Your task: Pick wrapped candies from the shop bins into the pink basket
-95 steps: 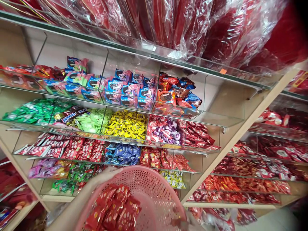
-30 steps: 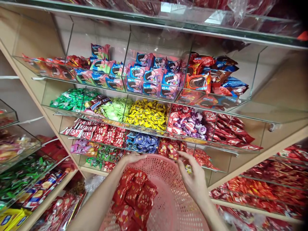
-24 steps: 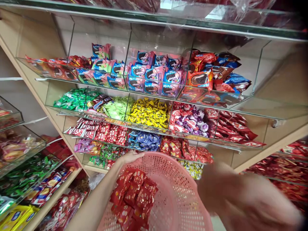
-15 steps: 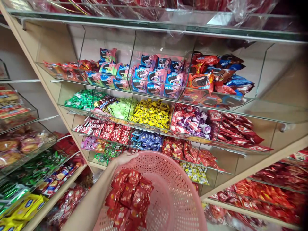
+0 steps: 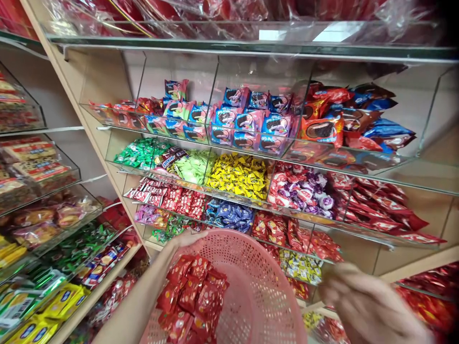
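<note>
Head | left hand [image 5: 188, 238] clasps basket [image 5: 267, 286] rim | right hand [image 5: 369, 301] beside basket, blurred, grip unclear

Got blue-and-pink sandwich-cookie packs [image 5: 244, 120] stacked up. One tier down, left to right, seeing green-wrapped candies [image 5: 138, 152], Snickers pack [image 5: 172, 157], pale-green packets [image 5: 195, 167], yellow-wrapped candies [image 5: 238, 177], red-and-purple wrapped candies [image 5: 304, 191]. Below those, got blue-wrapped candies [image 5: 231, 215]. Up top, seeing plastic-bagged red goods [image 5: 201, 12].
</note>
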A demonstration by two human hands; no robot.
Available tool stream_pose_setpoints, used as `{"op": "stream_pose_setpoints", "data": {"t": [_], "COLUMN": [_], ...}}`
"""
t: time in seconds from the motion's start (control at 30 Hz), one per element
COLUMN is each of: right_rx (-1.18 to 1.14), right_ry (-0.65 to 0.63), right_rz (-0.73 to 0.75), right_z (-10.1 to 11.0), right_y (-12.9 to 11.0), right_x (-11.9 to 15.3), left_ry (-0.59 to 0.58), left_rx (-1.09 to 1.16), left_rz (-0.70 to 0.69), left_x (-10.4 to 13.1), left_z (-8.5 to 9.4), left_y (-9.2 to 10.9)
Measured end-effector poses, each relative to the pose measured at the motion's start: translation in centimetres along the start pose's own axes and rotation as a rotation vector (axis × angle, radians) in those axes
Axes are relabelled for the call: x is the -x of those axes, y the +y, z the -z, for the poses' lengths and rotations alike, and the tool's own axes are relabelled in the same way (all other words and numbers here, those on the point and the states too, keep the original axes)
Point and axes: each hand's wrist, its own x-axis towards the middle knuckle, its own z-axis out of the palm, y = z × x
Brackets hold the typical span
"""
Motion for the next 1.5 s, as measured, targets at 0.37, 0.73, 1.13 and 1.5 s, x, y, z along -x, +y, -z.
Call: {"op": "stream_pose_setpoints", "data": {"t": [0.37, 0.73, 1.13, 1.5], "right_rx": [-0.28, -0.36, -0.523, -0.194], "right_ry": [0.331, 0.447, 0.403, 0.372], "right_rz": [-0.761, -0.716, -0.73, -0.583], "right_z": [-13.9, -16.3, -15.2, -14.3], "right_y": [8.3, 8.9, 10.3, 12.2], "right_x": [8.1, 10.2, 8.4, 7.8], "left_ry": [-0.05, -0.105, -0.129, -0.15], "left_rx": [-0.177, -0.183, -0.075, 0.007], "left_rz": [-0.099, -0.155, 0.056, 0.178], "left_x": [-3.5, -4.8, -5.5, -4.6], "left_z": [6.0, 7.4, 6.8, 6.8], "left_y": [-2.7, -2.7, -1.1, 0.0]}}
